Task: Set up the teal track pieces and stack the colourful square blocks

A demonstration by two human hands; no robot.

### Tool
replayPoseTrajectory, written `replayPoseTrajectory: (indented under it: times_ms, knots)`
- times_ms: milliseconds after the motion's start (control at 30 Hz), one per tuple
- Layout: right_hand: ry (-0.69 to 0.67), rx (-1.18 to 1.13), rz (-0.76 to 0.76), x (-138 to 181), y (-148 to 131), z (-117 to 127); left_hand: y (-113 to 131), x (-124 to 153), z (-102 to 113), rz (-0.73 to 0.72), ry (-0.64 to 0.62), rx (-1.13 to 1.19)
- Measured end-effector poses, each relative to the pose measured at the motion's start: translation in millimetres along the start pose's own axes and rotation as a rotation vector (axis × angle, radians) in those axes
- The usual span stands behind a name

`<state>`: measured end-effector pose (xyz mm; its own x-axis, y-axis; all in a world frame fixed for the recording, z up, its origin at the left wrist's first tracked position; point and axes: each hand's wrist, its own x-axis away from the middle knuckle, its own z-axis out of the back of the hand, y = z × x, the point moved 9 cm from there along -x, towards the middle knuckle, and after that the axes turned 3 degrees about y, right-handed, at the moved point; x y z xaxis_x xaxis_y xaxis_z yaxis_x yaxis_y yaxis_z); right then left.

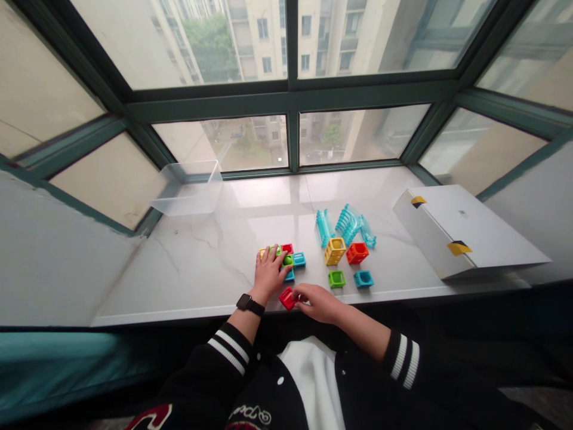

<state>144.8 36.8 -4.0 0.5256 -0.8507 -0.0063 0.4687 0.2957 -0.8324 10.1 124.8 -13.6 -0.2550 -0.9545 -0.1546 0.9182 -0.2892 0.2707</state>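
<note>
My left hand (268, 272) lies with fingers spread over a cluster of joined toy blocks, hiding part of it. Around the fingers show a red block (287, 248), a green block (287, 261), a blue block (299, 259) and a bit of yellow. Close to the sill's front edge, my right hand (316, 301) pinches a separate red block (287, 298) between thumb and fingers. To the right stand a yellow block stack (334, 251), an orange-red block stack (357, 253), a single green block (336, 279) and a single blue block (363, 279).
Behind the stacks lie clear turquoise track pieces (348, 221), some curved. A transparent plastic bin (190, 191) is at the back left of the marble sill (179, 280). On the right rests a white box (470, 233) with yellow-black tabs. Window frames enclose the sill.
</note>
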Motion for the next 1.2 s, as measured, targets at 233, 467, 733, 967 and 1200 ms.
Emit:
replayPoseTrajectory:
  times_ms: [233,467,733,967,1200]
  knots:
    - [0.17,-0.189,-0.061,14,9,40,-2,0,-4,-0.017,-0.04,-0.036]
    - [0.264,-0.338,-0.123,24,22,61,-7,6,-6,-0.041,-0.094,-0.032]
    - [0.317,-0.522,-0.14,29,25,61,-14,16,-5,-0.036,-0.167,-0.03]
    - [0.361,-0.571,-0.141,33,22,64,-16,21,6,0.013,-0.147,0.092]
    - [0.407,-0.715,-0.148,32,23,61,24,41,46,0.069,0.046,0.725]
